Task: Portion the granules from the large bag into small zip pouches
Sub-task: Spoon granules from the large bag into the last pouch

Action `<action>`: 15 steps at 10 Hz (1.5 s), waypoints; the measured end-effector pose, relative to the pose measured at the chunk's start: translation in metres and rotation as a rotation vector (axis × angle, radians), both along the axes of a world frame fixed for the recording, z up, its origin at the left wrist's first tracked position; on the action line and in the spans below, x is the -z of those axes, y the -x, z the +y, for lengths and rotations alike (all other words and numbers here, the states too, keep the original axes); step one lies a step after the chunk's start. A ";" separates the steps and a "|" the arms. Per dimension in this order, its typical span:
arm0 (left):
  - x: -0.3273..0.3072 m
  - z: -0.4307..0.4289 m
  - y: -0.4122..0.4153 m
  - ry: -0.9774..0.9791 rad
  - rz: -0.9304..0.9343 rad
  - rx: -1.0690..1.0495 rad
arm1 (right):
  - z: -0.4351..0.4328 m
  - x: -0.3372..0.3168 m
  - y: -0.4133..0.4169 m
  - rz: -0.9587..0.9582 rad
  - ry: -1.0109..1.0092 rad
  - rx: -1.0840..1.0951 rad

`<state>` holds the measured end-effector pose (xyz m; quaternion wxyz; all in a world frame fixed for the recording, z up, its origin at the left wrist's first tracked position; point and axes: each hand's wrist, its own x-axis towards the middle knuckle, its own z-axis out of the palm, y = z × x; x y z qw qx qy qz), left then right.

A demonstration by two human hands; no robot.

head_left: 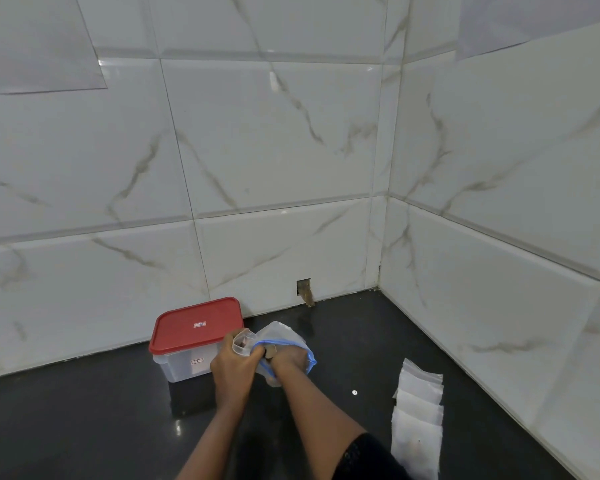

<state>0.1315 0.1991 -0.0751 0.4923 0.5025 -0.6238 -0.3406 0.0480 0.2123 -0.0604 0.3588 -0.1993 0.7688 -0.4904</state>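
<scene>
On the black counter, the large clear bag (280, 336) with a blue zip rim stands in front of me, its mouth open. My right hand (289, 360) reaches into the bag's mouth; its fingers are curled round something brownish inside, partly hidden by the plastic. My left hand (234, 363) grips a small clear pouch (242, 344) held right beside the bag's rim. The granules themselves are hard to make out through the plastic.
A clear box with a red lid (196, 329) stands just left of my hands against the tiled wall. A row of several small pouches (418, 415) lies overlapping on the counter (84, 427) at the right. A small white speck (354, 392) lies between.
</scene>
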 end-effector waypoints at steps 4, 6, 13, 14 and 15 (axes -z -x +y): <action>0.000 0.000 -0.004 -0.001 0.004 -0.008 | -0.018 0.015 -0.003 -0.124 -0.006 0.032; 0.004 0.004 0.002 0.004 -0.029 -0.001 | -0.015 0.026 0.011 0.078 -0.125 -0.095; 0.003 0.029 0.018 -0.042 0.056 -0.106 | 0.017 0.012 0.009 0.129 -0.092 0.006; 0.002 0.030 0.016 -0.056 0.073 -0.125 | 0.026 0.010 0.018 0.159 -0.067 -0.016; 0.000 0.034 0.014 -0.059 0.081 -0.118 | 0.035 0.008 0.019 0.205 -0.073 -0.032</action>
